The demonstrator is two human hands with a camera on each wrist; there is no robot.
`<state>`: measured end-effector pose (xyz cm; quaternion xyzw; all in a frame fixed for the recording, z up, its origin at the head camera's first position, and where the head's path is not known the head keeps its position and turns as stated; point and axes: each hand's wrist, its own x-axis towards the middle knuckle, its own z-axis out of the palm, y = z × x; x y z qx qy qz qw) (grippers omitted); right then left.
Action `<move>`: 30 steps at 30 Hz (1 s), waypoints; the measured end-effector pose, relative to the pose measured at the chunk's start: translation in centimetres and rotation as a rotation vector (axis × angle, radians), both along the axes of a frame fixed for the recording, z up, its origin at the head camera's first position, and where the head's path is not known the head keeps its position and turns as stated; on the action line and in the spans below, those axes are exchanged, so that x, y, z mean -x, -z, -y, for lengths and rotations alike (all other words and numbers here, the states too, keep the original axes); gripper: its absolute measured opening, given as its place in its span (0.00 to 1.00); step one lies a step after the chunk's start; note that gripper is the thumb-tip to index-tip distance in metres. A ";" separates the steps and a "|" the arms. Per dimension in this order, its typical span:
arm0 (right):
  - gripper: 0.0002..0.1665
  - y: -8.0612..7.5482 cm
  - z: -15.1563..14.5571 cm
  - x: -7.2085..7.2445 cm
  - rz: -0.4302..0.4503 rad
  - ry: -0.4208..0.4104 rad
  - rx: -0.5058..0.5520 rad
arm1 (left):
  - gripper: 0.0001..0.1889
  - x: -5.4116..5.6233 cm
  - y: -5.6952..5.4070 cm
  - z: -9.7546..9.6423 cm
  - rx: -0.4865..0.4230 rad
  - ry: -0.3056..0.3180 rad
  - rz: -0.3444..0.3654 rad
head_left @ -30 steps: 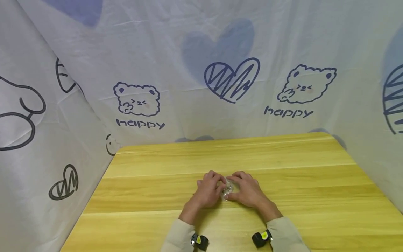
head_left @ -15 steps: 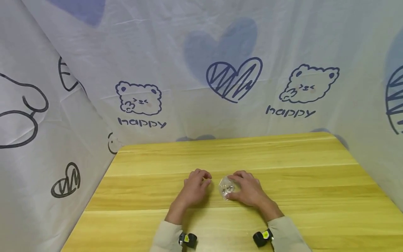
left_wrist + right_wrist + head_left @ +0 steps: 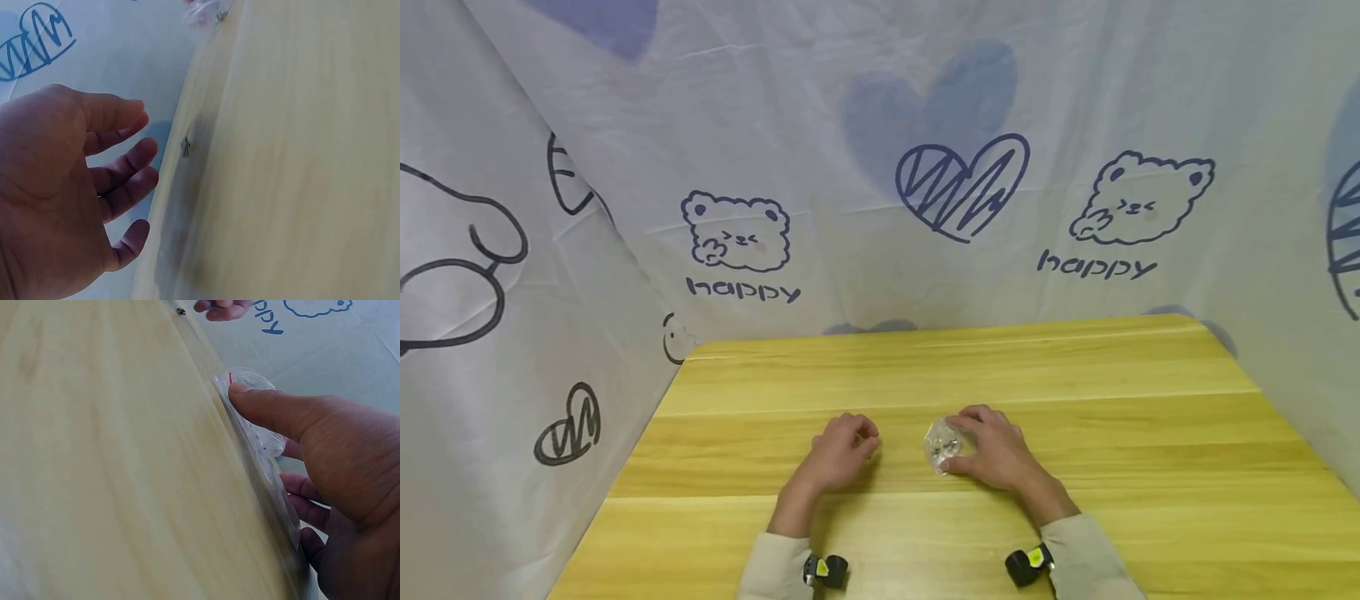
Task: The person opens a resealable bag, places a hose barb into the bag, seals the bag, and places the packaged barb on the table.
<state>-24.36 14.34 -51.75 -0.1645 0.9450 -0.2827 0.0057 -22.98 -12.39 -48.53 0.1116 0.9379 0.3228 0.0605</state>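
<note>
A small clear zip bag (image 3: 941, 439) with a few small metal pieces inside lies on the wooden table. My right hand (image 3: 996, 452) holds its right side between thumb and fingers. In the right wrist view, the thumb presses the bag (image 3: 257, 381) beside a short red strip at its edge. Left of the bag is my left hand (image 3: 841, 452), fingers loosely bent and nothing between them. By its fingertips, in the left wrist view, a small ridged metal piece (image 3: 185, 146), much like a screw, rests on the table. The head view does not show that piece clearly.
The wooden table (image 3: 1075, 367) has rounded far corners. Behind it and at its sides hangs pale cloth (image 3: 850, 267) printed with hearts and bears. Each wrist wears a small black camera (image 3: 833, 572).
My left hand has drawn back leftward from the bag and is now apart from it. The right hand keeps its hold on the bag in about the same place.
</note>
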 end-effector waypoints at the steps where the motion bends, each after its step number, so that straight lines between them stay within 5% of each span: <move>1: 0.40 0.0 0.0 0.0 -0.003 -0.001 0.000 | 0.06 0.0 0.0 0.2 0.010 0.000 0.005; 16: 0.40 -0.3 -0.1 0.0 -0.005 -0.005 0.005 | 0.08 -0.7 0.2 2.5 0.122 -0.041 0.049; 30: 0.41 0.1 -0.1 0.1 -0.005 -0.012 0.011 | 0.02 -0.7 0.8 1.3 0.106 0.006 -0.009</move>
